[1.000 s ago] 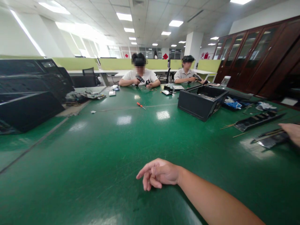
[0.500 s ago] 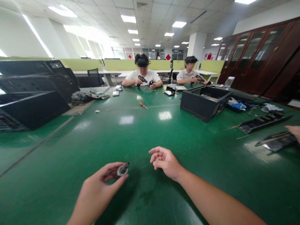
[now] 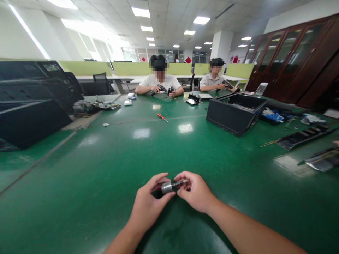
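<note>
Just above the table in front of me is a small silver cylinder with a dark ridged shaft point(image 3: 167, 187), which looks like a small motor. It lies sideways, with the shaft pointing right. My left hand point(image 3: 150, 201) grips the cylinder's body between thumb and fingers. At the thin end of the shaft, my right hand point(image 3: 196, 192) has its fingers curled around the tip, partly hiding it. Both hands are close together over the green table point(image 3: 127, 148).
An orange screwdriver point(image 3: 162, 117) lies mid-table. A black computer case point(image 3: 233, 114) stands at right, with dark metal strips point(image 3: 304, 139) nearer. More cases point(image 3: 31, 120) are at left. Across the table, two people point(image 3: 160, 83) hold power drills. Someone's fingers show at the right edge.
My left hand has moved right with the motor-like part and turned it so its shaft shows. The right hand, earlier loosely spread and holding nothing, now has its fingers at the shaft tip.
</note>
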Motion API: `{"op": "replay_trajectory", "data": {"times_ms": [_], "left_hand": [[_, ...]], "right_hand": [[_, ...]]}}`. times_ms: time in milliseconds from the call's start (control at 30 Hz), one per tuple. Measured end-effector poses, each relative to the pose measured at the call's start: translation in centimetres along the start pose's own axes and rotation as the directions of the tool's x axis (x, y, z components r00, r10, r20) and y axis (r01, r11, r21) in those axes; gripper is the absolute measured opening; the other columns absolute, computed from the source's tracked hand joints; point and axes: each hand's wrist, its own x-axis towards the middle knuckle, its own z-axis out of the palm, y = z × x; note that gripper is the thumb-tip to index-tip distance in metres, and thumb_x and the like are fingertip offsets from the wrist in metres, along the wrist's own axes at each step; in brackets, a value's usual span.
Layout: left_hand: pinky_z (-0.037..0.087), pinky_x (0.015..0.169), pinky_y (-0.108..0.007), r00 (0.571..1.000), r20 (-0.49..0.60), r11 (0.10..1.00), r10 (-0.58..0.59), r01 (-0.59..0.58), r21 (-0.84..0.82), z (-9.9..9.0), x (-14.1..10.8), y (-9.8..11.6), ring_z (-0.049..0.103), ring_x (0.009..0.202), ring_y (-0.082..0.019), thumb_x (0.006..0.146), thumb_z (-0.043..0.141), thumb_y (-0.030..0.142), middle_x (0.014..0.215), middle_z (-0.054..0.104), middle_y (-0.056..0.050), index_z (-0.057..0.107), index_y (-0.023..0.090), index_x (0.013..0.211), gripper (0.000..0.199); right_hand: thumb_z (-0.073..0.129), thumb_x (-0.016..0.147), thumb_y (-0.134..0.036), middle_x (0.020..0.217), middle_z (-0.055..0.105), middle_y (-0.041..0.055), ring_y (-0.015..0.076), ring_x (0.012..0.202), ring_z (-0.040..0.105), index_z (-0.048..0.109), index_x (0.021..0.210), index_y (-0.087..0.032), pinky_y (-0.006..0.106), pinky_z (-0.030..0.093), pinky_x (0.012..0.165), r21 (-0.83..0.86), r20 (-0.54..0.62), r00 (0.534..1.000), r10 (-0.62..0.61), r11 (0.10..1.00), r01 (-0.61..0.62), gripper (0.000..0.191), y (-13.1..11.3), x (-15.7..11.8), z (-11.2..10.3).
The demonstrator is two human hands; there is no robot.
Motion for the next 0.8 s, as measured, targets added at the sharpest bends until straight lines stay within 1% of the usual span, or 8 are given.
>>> {"op": "replay_trajectory", "data": {"times_ms": [67,133,233,467,567,800], "left_hand": [[0.055,0.085,-0.03,0.999,0.022,0.999,-0.036,0.036,-0.014,0.04,0.14,-0.3,0.072,0.09,-0.02,0.075,0.077,0.025,0.098,0.075,-0.001,0.07,0.025,0.107,0.033],[0.055,0.082,-0.03,0.999,0.039,1.0,-0.017,0.018,-0.011,0.08,0.32,-0.32,0.071,0.088,-0.02,0.074,0.077,0.025,0.096,0.075,-0.001,0.072,0.025,0.097,0.023],[0.054,0.079,-0.03,0.999,0.042,1.0,0.014,-0.013,-0.022,0.05,0.44,-0.15,0.07,0.085,-0.02,0.074,0.078,0.026,0.095,0.075,-0.001,0.073,0.024,0.095,0.022],[0.053,0.078,-0.031,0.999,0.035,0.999,0.007,-0.005,-0.053,0.1,0.19,-0.35,0.069,0.087,-0.02,0.074,0.078,0.025,0.096,0.074,-0.003,0.073,0.024,0.095,0.021],[0.053,0.077,-0.031,0.999,0.039,0.997,0.011,-0.007,-0.082,0.16,0.22,-0.29,0.069,0.087,-0.021,0.073,0.078,0.023,0.095,0.074,-0.003,0.073,0.023,0.091,0.019],[0.053,0.076,-0.029,0.999,0.03,0.995,0.021,-0.018,-0.1,0.1,0.23,0.02,0.07,0.085,-0.019,0.072,0.076,0.019,0.094,0.075,-0.002,0.073,0.023,0.089,0.018]], "right_hand": [[0.061,0.069,-0.006,0.082,0.065,0.0009,0.0115,0.063,0.053,0.067,0.097,-0.017,0.025,0.045,0.063,-0.016,-0.012,1.0,-0.002,1.0,0.002,0.031,-0.3,-0.17,-0.05],[0.062,0.07,-0.007,0.085,0.066,0.0024,0.0138,0.069,0.058,0.067,0.098,-0.017,0.026,0.047,0.066,-0.034,-0.019,1.0,-0.001,0.999,0.001,0.029,-0.58,-0.32,-0.05],[0.065,0.072,-0.01,0.086,0.067,0.0033,0.0171,0.077,0.062,0.068,0.097,-0.018,0.027,0.048,0.068,-0.047,-0.04,0.999,0.007,0.999,-0.009,0.027,-0.87,-0.5,-0.02],[0.066,0.075,-0.015,0.076,0.066,0.0015,0.0155,0.068,0.058,0.067,0.087,-0.017,0.027,0.045,0.066,-0.053,-0.012,1.0,0.008,0.999,-0.009,0.012,-0.78,-0.85,-0.21],[0.068,0.076,-0.017,0.076,0.066,0.0014,0.0153,0.067,0.058,0.067,0.087,-0.017,0.027,0.045,0.066,-0.054,-0.005,1.0,0.002,0.999,-0.002,0.011,-0.72,-0.95,-0.24],[0.07,0.077,-0.022,0.075,0.067,0.0022,0.0158,0.067,0.058,0.065,0.083,-0.017,0.027,0.044,0.063,-0.082,-0.03,0.999,0.023,0.996,-0.025,0.009,-1.11,-0.96,0.05]]}}
